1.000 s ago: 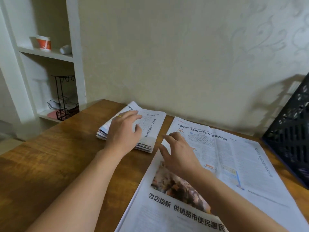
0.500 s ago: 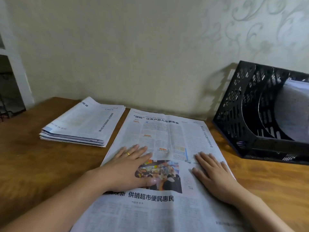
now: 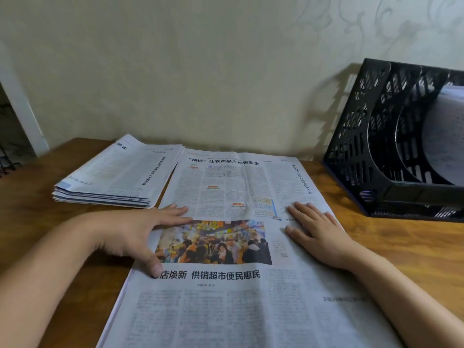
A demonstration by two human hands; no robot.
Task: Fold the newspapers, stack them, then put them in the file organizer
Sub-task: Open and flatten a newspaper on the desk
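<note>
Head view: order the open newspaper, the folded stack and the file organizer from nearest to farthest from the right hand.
From the right hand:
1. Open newspaper, directly under the palm, touching.
2. File organizer, to its right, against the wall.
3. Folded stack, far left, beyond the left hand.

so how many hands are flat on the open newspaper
2. The left hand rests on the left edge of the open printed newspaper, beside its colour photo; the right hand lies flat near its right edge.
</note>
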